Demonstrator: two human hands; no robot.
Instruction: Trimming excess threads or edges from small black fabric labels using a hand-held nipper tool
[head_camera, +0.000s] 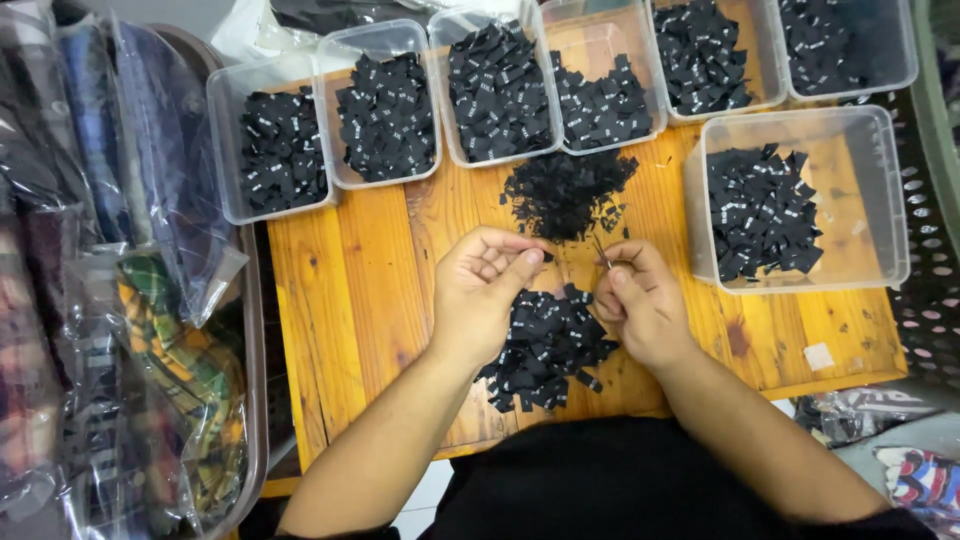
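My left hand (485, 290) is over the wooden table (340, 290), its thumb and forefinger pinching a small black fabric label (546, 257). My right hand (640, 300) is beside it, fingers closed around a thin metal tool (601, 252) that points up toward the label. Under both hands lies a pile of black labels with white marks (548, 348). A second heap of smaller black scraps (565, 190) lies just beyond the fingers.
Several clear plastic tubs of black labels line the table's far edge (283, 150) (498, 92) (700, 55), and a bigger tub (790, 205) stands at the right. Bagged folded clothes (150, 300) fill a bin at the left. A perforated basket (930, 270) is at the right.
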